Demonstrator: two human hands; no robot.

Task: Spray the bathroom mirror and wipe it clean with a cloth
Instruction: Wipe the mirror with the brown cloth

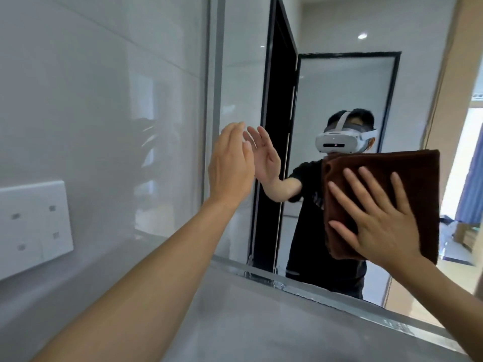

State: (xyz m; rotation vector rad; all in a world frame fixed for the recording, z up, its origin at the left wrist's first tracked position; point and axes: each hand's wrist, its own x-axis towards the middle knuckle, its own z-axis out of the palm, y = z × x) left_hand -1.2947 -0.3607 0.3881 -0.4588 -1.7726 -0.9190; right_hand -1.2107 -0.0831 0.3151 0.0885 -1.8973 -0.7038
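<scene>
— Where is the mirror?

— The mirror is on the wall, straight ahead. Its bottom edge sits just above the back edge of the grey counter.

— And the cloth?

— The brown cloth is folded flat and lies against the glass, low down near the mirror's bottom edge, on the right side.

— Who holds it there?

— The right hand presses it on the glass. Its fingers are straight and spread wide over the cloth, not curled round it.

— What about the other hand?

— The left hand is up by the mirror's left edge. Its fingers are straight and close together, and it holds nothing. The fingertips look like they touch the glass, right where they meet the hand's own picture in the mirror.

— What else can you see?

— In the mirror there is a person in a black shirt with a white headset, and a black door frame behind. On the shiny wall to the left there is a white socket plate, above the counter's left edge.
</scene>
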